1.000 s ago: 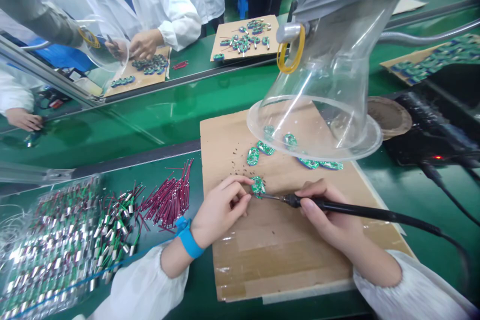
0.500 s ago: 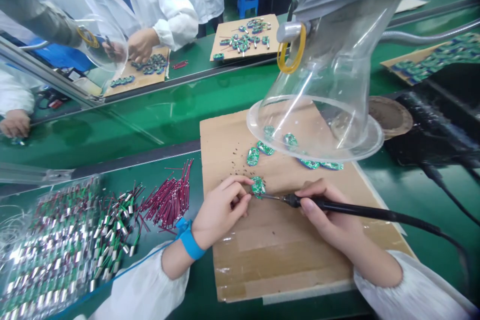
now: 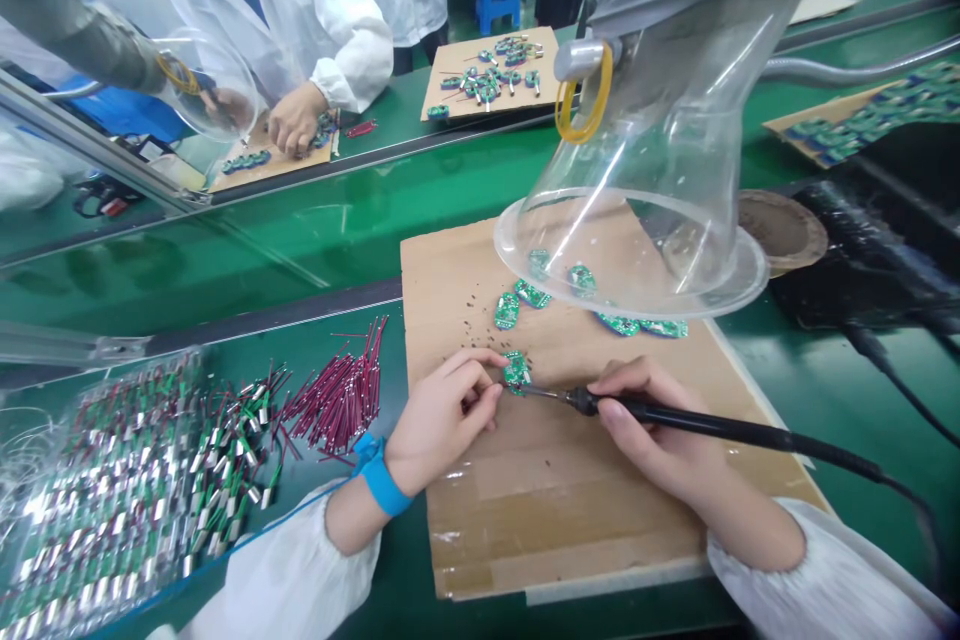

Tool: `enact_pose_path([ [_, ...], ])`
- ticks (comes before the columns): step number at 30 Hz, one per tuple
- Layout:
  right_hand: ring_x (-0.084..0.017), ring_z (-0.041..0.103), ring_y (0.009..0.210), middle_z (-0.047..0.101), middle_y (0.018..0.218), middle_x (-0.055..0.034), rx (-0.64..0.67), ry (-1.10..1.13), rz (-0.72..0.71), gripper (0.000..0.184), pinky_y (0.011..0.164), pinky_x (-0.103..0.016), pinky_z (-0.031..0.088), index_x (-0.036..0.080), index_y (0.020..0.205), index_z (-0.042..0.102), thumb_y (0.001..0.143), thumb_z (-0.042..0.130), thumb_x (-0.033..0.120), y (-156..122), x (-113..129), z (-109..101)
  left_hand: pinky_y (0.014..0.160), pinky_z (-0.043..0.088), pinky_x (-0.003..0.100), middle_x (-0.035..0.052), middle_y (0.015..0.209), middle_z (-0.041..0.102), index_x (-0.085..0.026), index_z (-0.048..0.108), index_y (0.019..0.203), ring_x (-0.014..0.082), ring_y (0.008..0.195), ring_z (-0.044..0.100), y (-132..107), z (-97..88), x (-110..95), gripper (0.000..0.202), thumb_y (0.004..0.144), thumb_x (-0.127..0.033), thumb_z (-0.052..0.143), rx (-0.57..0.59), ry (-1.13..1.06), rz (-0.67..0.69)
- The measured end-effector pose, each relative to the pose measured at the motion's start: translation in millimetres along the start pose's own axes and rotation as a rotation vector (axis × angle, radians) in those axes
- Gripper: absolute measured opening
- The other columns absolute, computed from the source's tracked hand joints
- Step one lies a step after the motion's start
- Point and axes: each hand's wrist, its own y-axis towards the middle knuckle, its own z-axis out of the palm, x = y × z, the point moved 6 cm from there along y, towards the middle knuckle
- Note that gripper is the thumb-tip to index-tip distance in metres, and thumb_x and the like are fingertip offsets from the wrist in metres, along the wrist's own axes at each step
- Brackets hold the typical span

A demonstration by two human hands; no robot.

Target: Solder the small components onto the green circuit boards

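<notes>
My right hand (image 3: 660,425) is closed round the black handle of a soldering iron (image 3: 675,417). Its metal tip reaches the lower edge of a small green circuit board (image 3: 515,370) lying on a cardboard sheet (image 3: 570,520). On the board's left side, my left hand (image 3: 450,405) steadies it with the index fingertip at the upper edge and the thumb near the lower edge. Whether those fingers also pinch a thin wire cannot be made out. A blue strap (image 3: 386,488) circles my left wrist. More circuit boards (image 3: 506,310) lie farther up the cardboard.
A clear fume hood (image 3: 630,250) hangs over the cardboard's far part. To the left lie dark red wires (image 3: 341,395), wired metal parts (image 3: 232,460) and a bagged batch (image 3: 97,510). A round brown dish (image 3: 784,230) sits right. Across the divider, a co-worker's hand (image 3: 296,120) handles boards.
My hands, the iron and the board stay almost in place. Across the divider, the co-worker's hand has shifted right, and another person's hand at the far left has left the view.
</notes>
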Motion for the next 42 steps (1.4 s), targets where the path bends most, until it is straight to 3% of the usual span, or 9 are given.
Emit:
enact_pose_path([
  [10,-0.019,0.069,0.067,0.071,0.081,-0.0016,0.041,-0.017,-0.056,0.009,0.057,-0.03,0.053,0.027,0.101,0.059,0.094,0.062,0.022,2.6,7.7,0.4,0.055,0.054,0.021,0.0048,0.133,0.061,-0.017,0.057,0.083,0.004,0.06,0.063,-1.0,-0.5,-0.9,0.02,0.102,-0.021,0.051,0.013,-0.029,-0.005],
  [42,-0.016,0.064,0.062,0.069,0.077,-0.0008,-0.012,-0.01,0.048,0.001,0.056,-0.028,0.051,0.026,0.096,0.064,0.095,0.064,0.027,2.3,-2.3,-1.9,0.056,0.053,0.021,0.0054,0.133,0.061,-0.016,0.057,0.081,0.0024,0.057,0.062,0.9,-1.5,-0.7,0.02,0.101,-0.02,0.053,0.003,-0.049,-0.01],
])
